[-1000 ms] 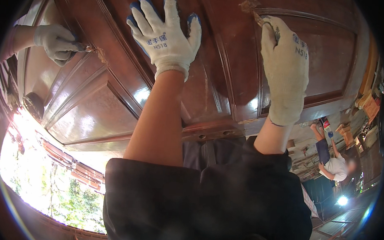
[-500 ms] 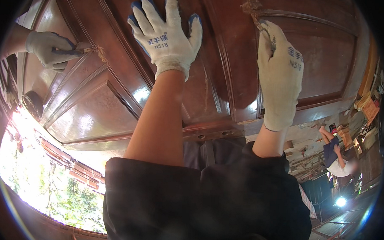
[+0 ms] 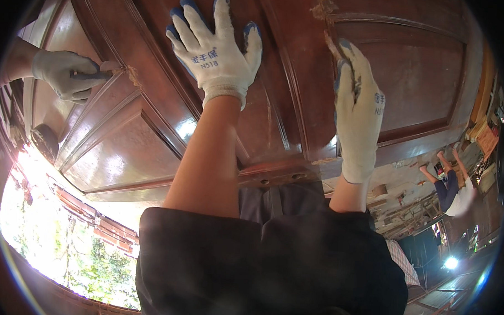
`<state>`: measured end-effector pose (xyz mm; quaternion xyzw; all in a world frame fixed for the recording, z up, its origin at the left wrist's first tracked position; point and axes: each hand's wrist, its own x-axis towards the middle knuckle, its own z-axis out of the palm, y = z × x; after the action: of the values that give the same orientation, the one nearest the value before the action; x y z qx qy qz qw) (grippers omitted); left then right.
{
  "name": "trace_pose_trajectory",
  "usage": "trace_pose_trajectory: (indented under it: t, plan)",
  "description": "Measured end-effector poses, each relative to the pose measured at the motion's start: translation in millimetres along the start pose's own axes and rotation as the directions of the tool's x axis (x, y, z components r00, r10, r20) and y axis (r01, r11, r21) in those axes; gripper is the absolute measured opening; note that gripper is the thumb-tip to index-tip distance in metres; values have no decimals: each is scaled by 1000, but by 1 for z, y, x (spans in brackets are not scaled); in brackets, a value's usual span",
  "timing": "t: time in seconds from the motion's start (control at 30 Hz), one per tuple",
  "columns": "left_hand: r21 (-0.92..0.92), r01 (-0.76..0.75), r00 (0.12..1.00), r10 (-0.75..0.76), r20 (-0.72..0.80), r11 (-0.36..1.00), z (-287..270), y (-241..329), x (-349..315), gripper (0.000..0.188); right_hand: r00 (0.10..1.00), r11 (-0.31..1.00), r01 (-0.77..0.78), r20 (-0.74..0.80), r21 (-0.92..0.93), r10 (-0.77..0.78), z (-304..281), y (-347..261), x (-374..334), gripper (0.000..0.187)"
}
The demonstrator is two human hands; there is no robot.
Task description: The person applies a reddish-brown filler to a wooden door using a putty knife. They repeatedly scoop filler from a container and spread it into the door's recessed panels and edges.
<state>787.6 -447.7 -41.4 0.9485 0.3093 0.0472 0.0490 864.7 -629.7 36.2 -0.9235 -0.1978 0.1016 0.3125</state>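
Left hand (image 3: 219,56) splayed on door (image 3: 292,25); room between; right hand (image 3: 356,108) curls near moulding (image 3: 390,19), hold unclear.

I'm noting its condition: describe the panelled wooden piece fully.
The panelled wooden piece, seemingly lying flat, looks glossy, reddish, with molded frames, two holes at its near edge and rough tan patches. The left hand rests spread on it; the right hand is at one frame, a co-worker's hand toward its left.

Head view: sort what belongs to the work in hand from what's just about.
Seemingly in the work:
left hand, spread on the panelling;
right hand, by a brown streak;
co-worker's hand, holding a blade.

Seemingly just about:
checked cloth;
light.
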Motion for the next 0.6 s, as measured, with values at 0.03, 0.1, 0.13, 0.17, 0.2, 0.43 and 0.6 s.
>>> trace_pose_trajectory:
  t: [0.03, 0.1, 0.13, 0.17, 0.2, 0.43, 0.6]
  plan:
    - [-5, 3, 1000, -3, 4, 1000, 0, 1, 1, 69, 996, 993, -88, 32, 76, 86, -1, 0, -2, 25]
    - [-14, 9, 1000, -9, 13, 1000, -2, 2, 1, 69, 958, 946, -278, 119, 166, 260, -8, -4, -7, 27]
    - [-16, 15, 1000, -14, 14, 1000, -3, 2, 2, 69, 946, 926, -320, 130, 202, 298, -10, -5, -8, 27]
    - [-18, 20, 1000, -20, 16, 1000, -4, 1, 2, 69, 966, 939, -260, 66, 227, 251, -9, 1, -7, 27]
    - [-20, 26, 1000, -25, 17, 999, -5, 1, 2, 69, 979, 949, -198, 0, 247, 204, -10, 8, -5, 27]
    - [-37, 8, 999, -9, -33, 999, 0, 0, 1, 69, 991, 944, 127, 13, -305, -130, -12, 25, 20, 26]
    - [-14, -5, 1000, 5, -8, 1000, 2, -4, -1, 69, 984, 894, 171, 26, -414, -176, -8, 19, 28, 23]
